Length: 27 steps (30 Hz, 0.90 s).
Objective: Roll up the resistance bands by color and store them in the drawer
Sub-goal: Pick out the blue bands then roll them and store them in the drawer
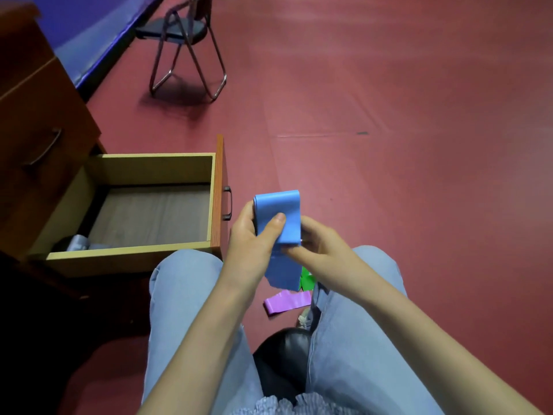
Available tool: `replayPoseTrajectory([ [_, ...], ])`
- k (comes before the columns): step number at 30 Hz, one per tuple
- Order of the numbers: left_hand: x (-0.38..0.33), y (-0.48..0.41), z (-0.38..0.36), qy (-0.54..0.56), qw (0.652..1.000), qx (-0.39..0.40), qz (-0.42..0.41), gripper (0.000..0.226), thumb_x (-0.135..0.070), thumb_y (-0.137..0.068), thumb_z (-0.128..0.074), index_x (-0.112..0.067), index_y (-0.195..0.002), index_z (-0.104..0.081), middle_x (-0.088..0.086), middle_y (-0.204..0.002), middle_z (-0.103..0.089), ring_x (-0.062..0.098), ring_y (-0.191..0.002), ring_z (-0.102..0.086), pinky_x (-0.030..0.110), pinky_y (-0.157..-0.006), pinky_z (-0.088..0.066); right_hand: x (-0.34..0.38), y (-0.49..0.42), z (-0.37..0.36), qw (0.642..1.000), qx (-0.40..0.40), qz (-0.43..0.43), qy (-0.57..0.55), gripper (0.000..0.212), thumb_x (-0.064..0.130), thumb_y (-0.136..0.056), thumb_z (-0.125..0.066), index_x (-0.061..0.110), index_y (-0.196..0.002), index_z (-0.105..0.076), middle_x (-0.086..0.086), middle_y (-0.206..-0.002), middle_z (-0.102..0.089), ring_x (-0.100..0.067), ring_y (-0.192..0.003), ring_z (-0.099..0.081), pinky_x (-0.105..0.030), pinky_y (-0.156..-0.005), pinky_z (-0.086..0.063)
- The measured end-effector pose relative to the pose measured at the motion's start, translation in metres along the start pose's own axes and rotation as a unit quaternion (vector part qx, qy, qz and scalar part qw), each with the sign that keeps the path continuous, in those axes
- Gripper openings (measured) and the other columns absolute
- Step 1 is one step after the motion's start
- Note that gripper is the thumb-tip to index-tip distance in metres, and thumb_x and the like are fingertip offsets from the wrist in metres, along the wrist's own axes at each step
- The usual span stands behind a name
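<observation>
While in left hand (pixel 248 241) and right hand (pixel 323 244) grip, blue band (pixel 278 205) above purple band (pixel 284 302).

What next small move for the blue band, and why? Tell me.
Probably one more turn: the tail of the blue band hangs loose below the left hand gripping it and the right hand pinching its edge, so it isn't ready for the open drawer.

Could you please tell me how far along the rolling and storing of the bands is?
Done, it seems: one grey bundle lies in the open drawer's near corner, probably a rolled band. In hand: the left hand and right hand hold the blue band, partly rolled, its tail hanging loose. Left: the purple band and green band lie unrolled on the floor.
</observation>
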<state>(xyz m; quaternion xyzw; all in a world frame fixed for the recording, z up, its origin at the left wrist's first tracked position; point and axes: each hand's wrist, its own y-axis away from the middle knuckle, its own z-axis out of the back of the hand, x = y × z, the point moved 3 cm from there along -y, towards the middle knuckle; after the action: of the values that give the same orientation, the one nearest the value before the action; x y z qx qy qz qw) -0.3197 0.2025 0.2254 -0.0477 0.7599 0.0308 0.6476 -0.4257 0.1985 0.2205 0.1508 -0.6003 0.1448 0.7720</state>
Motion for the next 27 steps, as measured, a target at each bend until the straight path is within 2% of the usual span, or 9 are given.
replayPoseTrajectory([
  [3,-0.001,0.003,0.001,-0.02,1.0,0.016,0.007,0.021,-0.005,-0.087,-0.053,-0.026,-0.091,-0.054,-0.006,-0.084,-0.06,0.003,-0.075,-0.057,0.014,-0.067,-0.049,0.003,-0.001,0.008,0.999,-0.028,0.006,-0.035,0.032,-0.002,-0.083,-0.054,0.028,-0.092,-0.062,0.003,-0.094,-0.068,-0.009,-0.084,-0.065,-0.027,-0.077,-0.055],
  [7,-0.001,0.005,0.008,-0.035,0.999,0.021,-0.001,0.026,-0.004,-0.086,-0.054,-0.029,-0.088,-0.055,-0.009,-0.085,-0.061,-0.003,-0.075,-0.059,0.013,-0.069,-0.05,0.008,0.001,0.009,0.996,-0.011,0.001,-0.093,0.029,-0.006,-0.083,-0.055,0.017,-0.097,-0.064,0.002,-0.09,-0.067,-0.002,-0.07,-0.065,-0.016,-0.059,-0.052],
  [11,-0.004,0.003,0.015,-0.072,0.997,0.002,-0.032,0.03,0.002,-0.082,-0.057,-0.028,-0.082,-0.057,-0.008,-0.079,-0.062,-0.002,-0.069,-0.057,0.013,-0.066,-0.048,0.007,0.002,0.006,0.99,0.048,-0.034,-0.127,0.03,-0.004,-0.084,-0.055,0.017,-0.104,-0.061,0.002,-0.095,-0.068,-0.004,-0.077,-0.066,-0.019,-0.063,-0.054],
  [13,-0.007,0.003,0.015,-0.079,0.996,0.008,-0.041,0.031,0.003,-0.081,-0.057,-0.028,-0.082,-0.058,-0.009,-0.079,-0.062,-0.004,-0.069,-0.057,0.011,-0.066,-0.048,0.006,0.001,0.006,0.987,0.041,-0.037,-0.151,0.024,0.001,-0.086,-0.055,0.015,-0.103,-0.062,-0.003,-0.097,-0.068,-0.011,-0.083,-0.067,-0.027,-0.071,-0.058],
  [15,-0.007,0.001,0.015,-0.079,0.996,0.01,-0.043,0.03,0.002,-0.081,-0.059,-0.028,-0.086,-0.059,-0.009,-0.081,-0.063,-0.002,-0.073,-0.058,0.011,-0.069,-0.049,0.003,0.0,0.006,0.986,0.013,-0.029,-0.164,0.021,0.001,-0.086,-0.054,0.013,-0.1,-0.064,-0.005,-0.092,-0.069,-0.013,-0.08,-0.067,-0.027,-0.069,-0.058],
  [19,0.004,0.004,0.014,-0.024,0.997,0.045,0.052,0.026,-0.011,-0.085,-0.057,-0.013,-0.111,-0.056,0.001,-0.1,-0.064,0.012,-0.092,-0.061,0.022,-0.082,-0.049,0.001,-0.002,0.01,0.982,-0.047,0.007,-0.181,0.024,-0.004,-0.084,-0.054,0.016,-0.091,-0.065,0.009,-0.073,-0.071,-0.005,-0.067,-0.065,-0.017,-0.055,-0.051],
  [23,0.018,0.014,0.013,-0.031,0.978,0.092,0.184,0.025,-0.035,-0.092,-0.042,-0.02,-0.094,-0.062,0.0,-0.087,-0.068,0.013,-0.079,-0.063,0.021,-0.069,-0.049,0.005,-0.005,0.018,0.983,-0.097,0.056,-0.146,0.03,-0.008,-0.082,-0.054,0.02,-0.085,-0.065,0.016,-0.068,-0.07,0.0,-0.066,-0.064,-0.019,-0.06,-0.055],
  [25,0.019,0.014,0.013,-0.048,0.973,0.109,0.2,0.031,-0.04,-0.091,-0.039,-0.021,-0.09,-0.064,-0.009,-0.075,-0.07,0.006,-0.072,-0.066,0.015,-0.063,-0.051,0.007,-0.007,0.021,0.982,-0.111,0.075,-0.13,0.034,-0.011,-0.081,-0.054,0.022,-0.083,-0.064,0.019,-0.066,-0.069,0.002,-0.065,-0.063,-0.017,-0.06,-0.054],
  [27,0.02,0.013,0.014,-0.069,0.97,0.117,0.204,0.035,-0.041,-0.09,-0.041,-0.016,-0.092,-0.065,-0.006,-0.078,-0.071,0.009,-0.075,-0.068,0.017,-0.064,-0.054,0.006,-0.007,0.022,0.983,-0.114,0.082,-0.114,0.037,-0.014,-0.08,-0.054,0.021,-0.08,-0.064,0.02,-0.064,-0.069,0.004,-0.065,-0.062,-0.013,-0.059,-0.051],
])
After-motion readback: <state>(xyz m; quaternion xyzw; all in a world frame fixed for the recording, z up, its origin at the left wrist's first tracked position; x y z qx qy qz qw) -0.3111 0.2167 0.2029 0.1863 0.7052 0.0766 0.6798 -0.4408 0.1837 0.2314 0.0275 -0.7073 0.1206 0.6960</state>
